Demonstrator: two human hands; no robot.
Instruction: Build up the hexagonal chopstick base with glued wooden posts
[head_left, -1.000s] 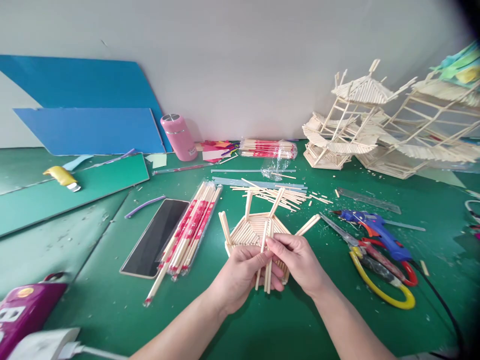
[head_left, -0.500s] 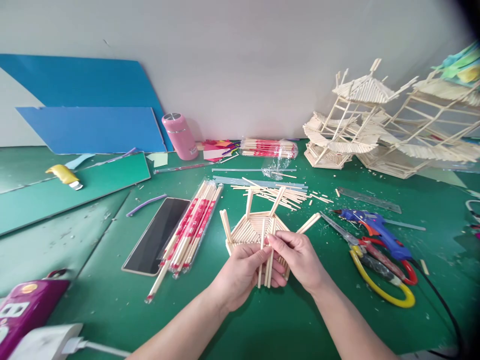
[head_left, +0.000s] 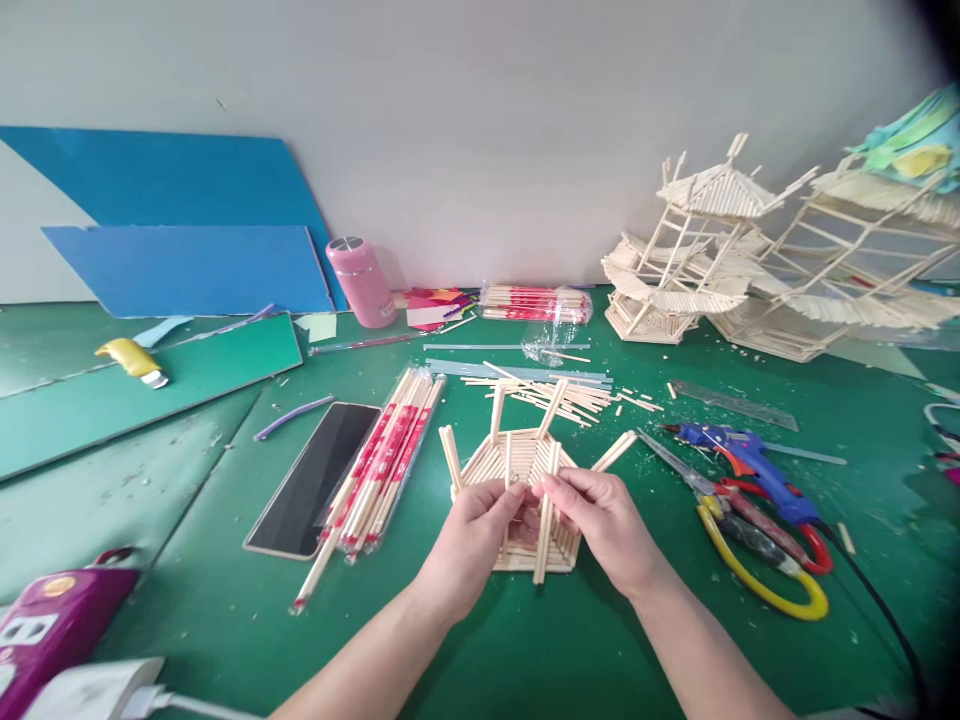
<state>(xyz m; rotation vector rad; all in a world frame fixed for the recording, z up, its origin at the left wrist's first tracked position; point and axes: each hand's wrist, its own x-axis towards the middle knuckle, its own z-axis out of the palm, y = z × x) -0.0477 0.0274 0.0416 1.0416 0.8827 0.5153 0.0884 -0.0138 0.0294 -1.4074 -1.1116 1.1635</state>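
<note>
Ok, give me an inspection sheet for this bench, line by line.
Surface: green mat, strewn with wood chips.
Job's things: stick base on the mat; loose sticks held over it.
Clutter: chopstick packs, glue gun, scissors, pink bottle, phone.
Fingers: left hand and right hand both pinch sticks.
Cables: black cord; white plug lead.
Surroundings: stick pavilions, blue boards, wall.
</note>
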